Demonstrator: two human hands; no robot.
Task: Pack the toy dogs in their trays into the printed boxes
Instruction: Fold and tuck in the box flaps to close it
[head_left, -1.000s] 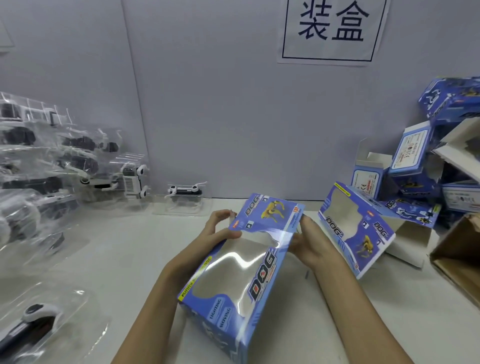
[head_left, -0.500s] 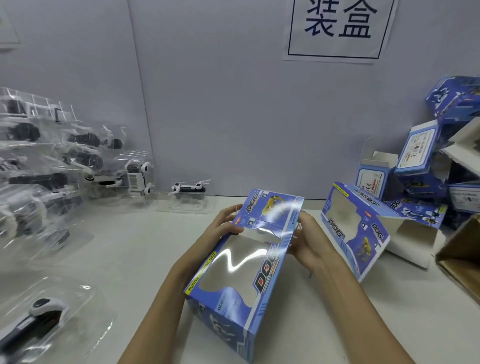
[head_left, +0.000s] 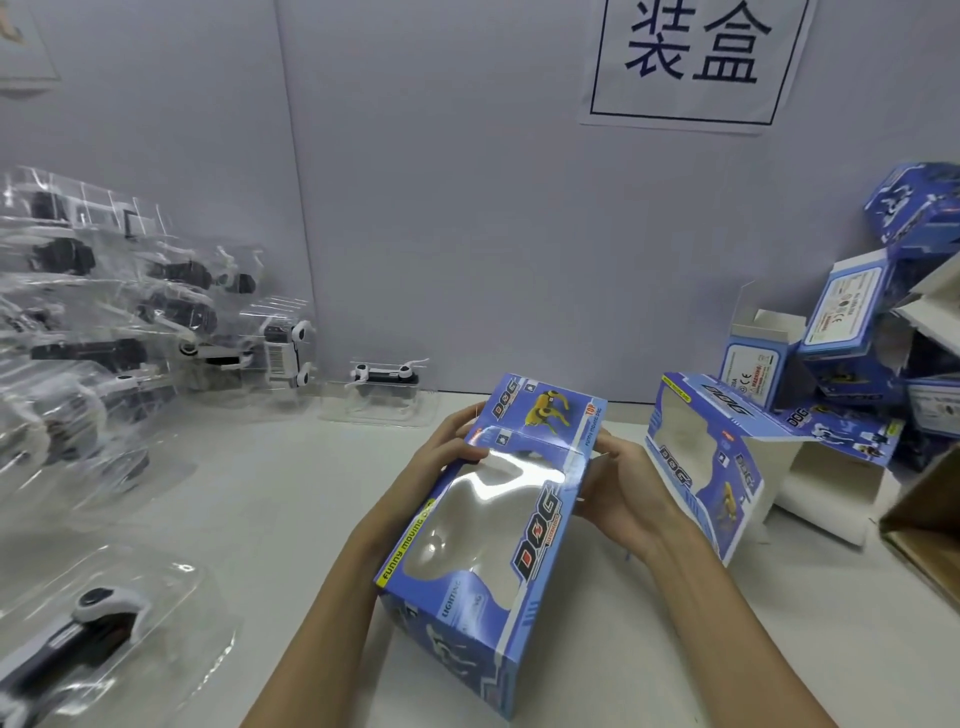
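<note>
Item one, a blue windowed box (head_left: 488, 540), is lying tilted at the centre of the view, its far end flap carrying a yellow dog picture and its near end resting on the white counter (head_left: 270, 499). The left hand (head_left: 447, 452) is gripping the box's far left corner, thumb curling over the top edge by the window and fingers wrapping behind. The right hand (head_left: 623, 483) is holding the far right side, fingers curling against the end flap; its fingertips are hidden behind the card. Through the clear window only pale interior is showing, so whether anything is sitting inside cannot be told. Item two, a second box (head_left: 711, 467), is standing open and leaning at 3 o'clock, just beside the right hand, with a white flap spreading on the counter behind it. Item three, a stack of boxes (head_left: 852, 332), is piling up at 2 o'clock against the grey wall (head_left: 467, 234). Item four, a brown carton (head_left: 924, 525), is showing only its corner at the right edge. Item five, a single tray (head_left: 384, 395) with a black-and-white toy dog, is sitting at 11 o'clock by the wall. Item six, a heap of trays (head_left: 104, 322) with dogs, is filling 9 to 10 o'clock. Item seven, a near tray (head_left: 104, 634) with one dog, is lying at 8 o'clock. A sign (head_left: 691, 57) with two large characters is hanging at 1 o'clock.
</note>
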